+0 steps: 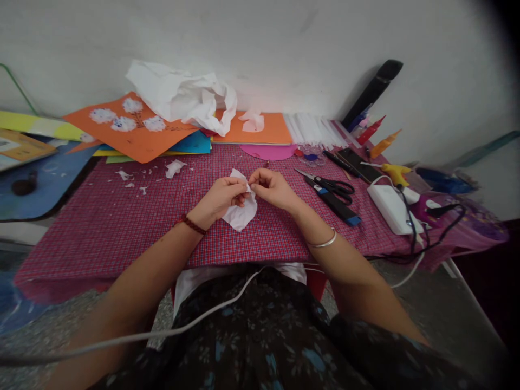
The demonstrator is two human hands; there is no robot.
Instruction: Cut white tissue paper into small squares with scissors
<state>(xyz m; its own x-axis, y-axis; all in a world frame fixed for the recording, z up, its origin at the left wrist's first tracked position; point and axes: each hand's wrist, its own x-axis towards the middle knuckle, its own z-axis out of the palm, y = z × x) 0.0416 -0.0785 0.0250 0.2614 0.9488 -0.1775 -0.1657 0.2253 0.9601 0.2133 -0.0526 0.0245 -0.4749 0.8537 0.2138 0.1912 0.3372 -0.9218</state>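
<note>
A crinkled piece of white tissue paper (242, 217) hangs just above the checked tablecloth, in front of me. My left hand (227, 197) pinches it near its middle, with the thumb on top. At its upper right edge, the thumb and forefinger of my right hand (271, 187) are closed together on the paper. The lower part of the sheet hangs loose under my left fingers. A small torn scrap of white paper (175, 168) lies on the cloth left of my hands, among several tinier bits.
Scissors (335, 187) and a blue-ended cutter (333, 206) lie right of my hands. Beyond them are a white power bank (392, 208) with cables and a yellow glue gun (396, 173). Crumpled white paper (179, 95) and orange sheets with painted flowers (134, 127) rest against the wall.
</note>
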